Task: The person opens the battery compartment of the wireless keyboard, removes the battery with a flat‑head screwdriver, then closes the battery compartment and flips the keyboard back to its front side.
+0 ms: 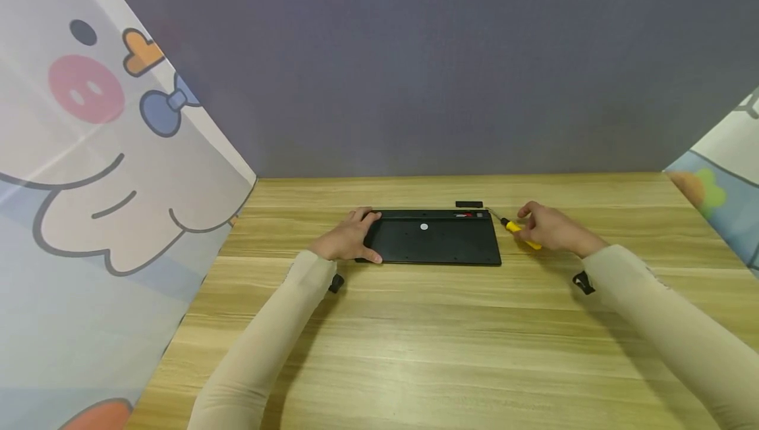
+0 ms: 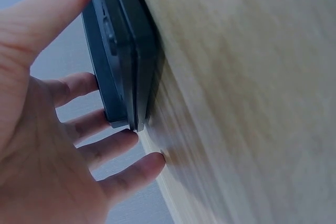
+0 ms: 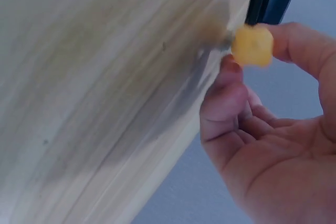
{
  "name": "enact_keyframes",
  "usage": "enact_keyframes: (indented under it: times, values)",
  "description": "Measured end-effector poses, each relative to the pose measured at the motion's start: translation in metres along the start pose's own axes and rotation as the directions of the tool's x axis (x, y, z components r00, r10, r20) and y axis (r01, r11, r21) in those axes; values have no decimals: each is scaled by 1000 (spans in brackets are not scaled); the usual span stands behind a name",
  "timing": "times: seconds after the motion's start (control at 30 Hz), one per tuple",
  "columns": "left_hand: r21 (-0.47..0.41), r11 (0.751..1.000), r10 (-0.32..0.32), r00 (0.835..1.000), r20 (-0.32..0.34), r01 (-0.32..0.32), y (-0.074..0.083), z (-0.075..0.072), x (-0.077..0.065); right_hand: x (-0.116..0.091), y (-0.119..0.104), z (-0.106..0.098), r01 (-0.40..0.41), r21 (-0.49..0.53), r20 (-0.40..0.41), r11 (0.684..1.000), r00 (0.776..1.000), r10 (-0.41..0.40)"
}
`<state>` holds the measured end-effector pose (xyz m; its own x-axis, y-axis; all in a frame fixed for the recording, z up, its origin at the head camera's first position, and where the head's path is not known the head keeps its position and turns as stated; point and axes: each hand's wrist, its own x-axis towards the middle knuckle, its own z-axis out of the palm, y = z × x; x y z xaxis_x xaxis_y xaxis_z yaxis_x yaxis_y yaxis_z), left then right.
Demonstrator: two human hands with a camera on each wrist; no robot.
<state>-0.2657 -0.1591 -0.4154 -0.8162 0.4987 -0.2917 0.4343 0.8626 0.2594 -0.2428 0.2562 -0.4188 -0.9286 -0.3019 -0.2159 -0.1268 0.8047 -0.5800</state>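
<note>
A black keyboard (image 1: 439, 245) lies face down on the table, a small round white sticker on its underside. Near its far right corner is an open battery compartment (image 1: 468, 215) with something red inside. My left hand (image 1: 346, 239) grips the keyboard's left end, thumb at the near edge and fingers at the far edge; the left wrist view shows fingertips against that end (image 2: 118, 51). Between thumb and fingers, my right hand (image 1: 548, 227) pinches the yellow handle of a screwdriver (image 1: 522, 234). The screwdriver's thin shaft points toward the keyboard's far right corner.
A small black battery cover (image 1: 469, 204) lies just behind the keyboard. The wooden table (image 1: 415, 338) backs onto a grey partition (image 1: 439, 74). Cartoon-printed panels (image 1: 118, 206) flank it. Black wrist straps (image 1: 584, 282) show below both sleeves.
</note>
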Motion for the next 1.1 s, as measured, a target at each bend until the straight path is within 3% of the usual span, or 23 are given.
enact_keyframes:
  times: [0.1,0.2,0.37,0.67,0.77,1.1]
  values:
    - [-1,1000,-1,1000,1,1,0,0,0,-1,0,-2,10,-39,-83,999,996,-13]
    - [-3,1000,2,1000,0,-2,0,0,0,-2,-1,-4,28,-57,-225,998,974,-40]
    - [-11,1000,3,1000,1,-3,-1,0,0,-5,-9,-9,81,-22,-441,996,894,-83]
    - [-8,1000,10,1000,2,-10,-1,-1,0,-4,-33,-12,211,-42,-607,977,771,-192]
    - [-4,1000,8,1000,0,-8,-1,-1,1,-2,-43,-13,257,-62,-605,964,759,-241]
    - [-8,1000,1,1000,1,-1,-1,0,1,4,-57,-11,284,-69,-557,956,784,-273]
